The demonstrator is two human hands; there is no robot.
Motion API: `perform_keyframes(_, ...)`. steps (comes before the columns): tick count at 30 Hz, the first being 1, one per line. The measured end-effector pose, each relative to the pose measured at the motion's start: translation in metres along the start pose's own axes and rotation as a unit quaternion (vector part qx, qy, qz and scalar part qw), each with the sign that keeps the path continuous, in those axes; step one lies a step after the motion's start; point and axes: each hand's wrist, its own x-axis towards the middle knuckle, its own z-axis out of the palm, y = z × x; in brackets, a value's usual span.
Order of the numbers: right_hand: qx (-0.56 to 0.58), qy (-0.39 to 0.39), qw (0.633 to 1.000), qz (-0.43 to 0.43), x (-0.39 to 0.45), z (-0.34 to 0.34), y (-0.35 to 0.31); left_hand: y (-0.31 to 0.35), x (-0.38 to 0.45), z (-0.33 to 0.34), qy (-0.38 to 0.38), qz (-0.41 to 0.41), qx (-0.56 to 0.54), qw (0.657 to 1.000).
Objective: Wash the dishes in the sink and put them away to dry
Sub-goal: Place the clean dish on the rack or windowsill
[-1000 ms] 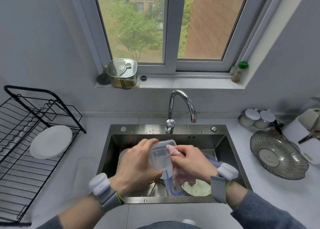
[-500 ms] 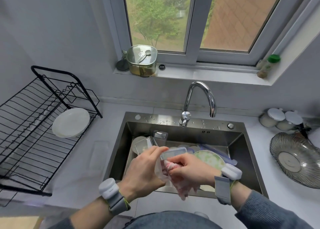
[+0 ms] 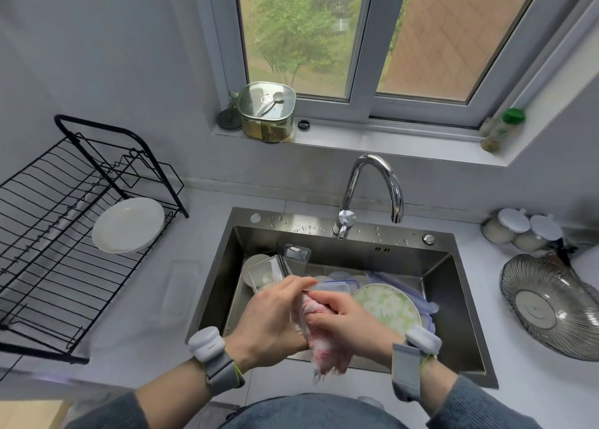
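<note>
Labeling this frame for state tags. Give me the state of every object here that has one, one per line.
Chrome faucet: off, no water running.
Pink dishcloth: bunched, gripped by right hand.
Clear plastic container: held by left hand over the steel sink, mostly hidden.
Green floral plate: in sink, unwashed pile.
White plate: leaning in the black wire drying rack.
Window: closed.

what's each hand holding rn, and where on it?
Left hand grips a clear container by its rim; right hand holds a pink cloth bunched against it.
</note>
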Motion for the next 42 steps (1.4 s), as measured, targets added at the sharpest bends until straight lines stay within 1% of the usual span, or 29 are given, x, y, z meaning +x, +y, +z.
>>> perform_keyframes(2, -0.005, 0.002, 1.0, 0.006, 0.002, 0.001, 0.003, -0.004, -0.002, 0.002, -0.01, 0.015, 0.02, 1.0)
perform_keyframes(4, -0.028, -0.014, 0.999, 0.036, 0.005, 0.0, 0.011, -0.01, -0.003, 0.004, -0.022, 0.025, 0.045, 0.998)
perform_keyframes(6, -0.028, -0.024, 0.997, 0.069, 0.005, 0.002, 0.019, -0.013, -0.006, 0.007, -0.034, 0.024, 0.044, 0.998)
perform_keyframes(8, 0.034, -0.002, 0.995, 0.091, 0.007, 0.005, 0.026, -0.014, -0.009, 0.015, -0.043, 0.018, 0.033, 0.998)
perform_keyframes(10, 0.144, 0.026, 0.982, 0.12, 0.008, 0.006, 0.035, -0.021, -0.013, 0.023, -0.049, 0.009, 0.029, 0.998)
perform_keyframes(11, 0.176, 0.036, 0.974, 0.136, 0.006, 0.005, 0.041, -0.026, -0.015, 0.026, -0.052, 0.0, 0.03, 0.998)
perform_keyframes(12, 0.185, 0.046, 0.971, 0.147, 0.003, 0.003, 0.048, -0.034, -0.017, 0.027, -0.054, -0.008, 0.032, 0.998)
perform_keyframes(15, 0.155, 0.071, 0.969, 0.179, -0.006, 0.0, 0.075, -0.06, -0.035, 0.027, -0.074, -0.057, 0.015, 0.996)
perform_keyframes(18, 0.11, 0.13, 0.967, 0.19, -0.018, -0.007, 0.091, -0.083, -0.058, 0.028, -0.099, -0.079, 0.002, 0.992)
perform_keyframes(20, 0.077, 0.14, 0.965, 0.209, -0.028, -0.009, 0.102, -0.094, -0.073, 0.034, -0.123, -0.097, -0.004, 0.988)
perform_keyframes(23, 0.022, 0.097, 0.965, 0.242, -0.038, 0.0, 0.114, -0.103, -0.092, 0.049, -0.161, -0.118, -0.02, 0.98)
perform_keyframes(26, -0.04, 0.093, 0.966, 0.238, -0.039, 0.012, 0.12, -0.108, -0.102, 0.06, -0.178, -0.134, -0.017, 0.975)
perform_keyframes(29, -0.087, 0.088, 0.967, 0.222, -0.035, 0.019, 0.126, -0.113, -0.107, 0.068, -0.193, -0.134, 0.031, 0.971)
perform_keyframes(32, -0.154, 0.069, 0.964, 0.204, -0.029, 0.018, 0.151, -0.114, -0.106, 0.071, -0.187, -0.131, 0.083, 0.97)
perform_keyframes(35, -0.198, 0.048, 0.954, 0.222, -0.026, 0.016, 0.176, -0.113, -0.102, 0.071, -0.19, -0.127, 0.114, 0.967)
perform_keyframes(37, -0.223, 0.036, 0.947, 0.23, -0.031, 0.016, 0.166, -0.113, -0.102, 0.071, -0.196, -0.129, 0.117, 0.965)
perform_keyframes(39, -0.234, 0.047, 0.944, 0.229, -0.034, 0.014, 0.163, -0.113, -0.102, 0.071, -0.207, -0.133, 0.119, 0.962)
perform_keyframes(42, -0.213, 0.062, 0.94, 0.258, -0.041, 0.005, 0.162, -0.111, -0.098, 0.07, -0.224, -0.133, 0.118, 0.958)
